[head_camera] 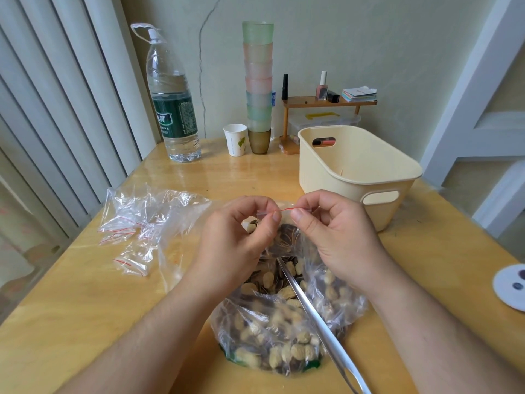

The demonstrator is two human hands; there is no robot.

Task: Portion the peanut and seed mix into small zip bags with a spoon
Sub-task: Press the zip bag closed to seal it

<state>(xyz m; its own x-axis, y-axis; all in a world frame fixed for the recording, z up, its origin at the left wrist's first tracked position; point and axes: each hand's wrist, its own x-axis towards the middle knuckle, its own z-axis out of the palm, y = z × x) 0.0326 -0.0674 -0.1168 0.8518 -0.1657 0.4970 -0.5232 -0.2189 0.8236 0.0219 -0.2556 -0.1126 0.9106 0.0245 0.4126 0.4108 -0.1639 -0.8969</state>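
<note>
While both hands pinch the red zip strip of the small bag (279, 213) at frame centre, I see most of the risk sitting at that seal. Left hand (235, 240) grip: thumb and fingertips pressed together on the strip's left end. Right hand (335, 237) grip: thumb and forefinger pinching it on the right. I can't tell if the strip is being opened or pressed closed; a few peanuts show behind the left fingers, so my guess is it's filled and being sealed.

Failure modes as I judge them:
- A nut or seed caught in the zip track means a partial seal that leaks later.
- The small bag hangs just above the open big bag of mix (284, 322); if one pinch slips it tips and dumps back in, or onto the surface (85, 322).
- The spoon (318, 317) lies loose in the big bag with its handle running off toward the lower right edge of the frame. The right forearm is directly above it; a bump could lever the spoon out and scatter mix.
- Thin plastic could tear if the ends are pulled apart hard.

Spare small bags (127, 231) are at left; the cream basket (355, 172), upper right, probably takes the finished ones.
</note>
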